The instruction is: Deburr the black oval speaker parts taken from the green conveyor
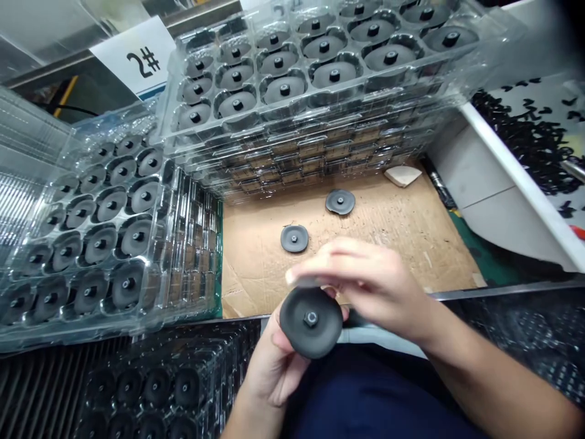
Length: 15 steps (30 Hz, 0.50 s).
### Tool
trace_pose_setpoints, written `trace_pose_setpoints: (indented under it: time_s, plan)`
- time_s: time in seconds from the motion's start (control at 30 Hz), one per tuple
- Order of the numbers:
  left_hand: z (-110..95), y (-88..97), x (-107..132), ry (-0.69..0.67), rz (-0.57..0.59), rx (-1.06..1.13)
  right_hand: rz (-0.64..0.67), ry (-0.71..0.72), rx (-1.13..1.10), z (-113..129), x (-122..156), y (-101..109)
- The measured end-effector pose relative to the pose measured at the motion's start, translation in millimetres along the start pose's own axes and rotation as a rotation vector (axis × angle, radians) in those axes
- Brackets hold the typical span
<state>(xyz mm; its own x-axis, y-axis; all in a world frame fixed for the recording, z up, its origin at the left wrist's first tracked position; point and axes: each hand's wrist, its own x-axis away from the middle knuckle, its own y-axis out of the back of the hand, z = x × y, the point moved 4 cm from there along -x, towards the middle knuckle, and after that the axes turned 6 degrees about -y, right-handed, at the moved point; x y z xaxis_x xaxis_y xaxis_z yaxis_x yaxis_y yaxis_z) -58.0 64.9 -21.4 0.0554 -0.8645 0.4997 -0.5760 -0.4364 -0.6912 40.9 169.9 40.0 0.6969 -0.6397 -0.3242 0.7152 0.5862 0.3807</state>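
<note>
My left hand [283, 360] grips a round black rubber diaphragm [299, 335] with a small metal-tipped hub at its centre, its face turned up toward me. My right hand [365, 280] is over the far rim of this diaphragm, fingers stretched to the left and blurred by motion. A grey smear shows under those fingertips; whether they hold something I cannot make out. Beyond my hands, one loose diaphragm [294, 246] lies on the cardboard sheet [256, 268]. Farther back and to the right is another diaphragm [340, 208] with an uneven edge.
Stacked clear plastic trays [297, 137] filled with diaphragms stand at the back, and another tray stack [150, 268] at the left. A pale wedge-shaped piece [403, 175] lies at the back right. Small black parts [525, 131] fill a white-edged bin. A "2#" sign [137, 58] hangs behind.
</note>
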Motion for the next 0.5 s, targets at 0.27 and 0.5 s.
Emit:
trace_pose_setpoints:
  time_s: [0.27,0.5]
  plan:
    - [-3.3,-1.1,-1.1,-0.007,0.144,0.136,-0.029,-0.431,0.163,-84.8,69.3,-28.0]
    - [3.8,-10.0,-5.1,0.078,0.153,0.083,-0.089,-0.334,0.138,-32.6,44.3,5.6]
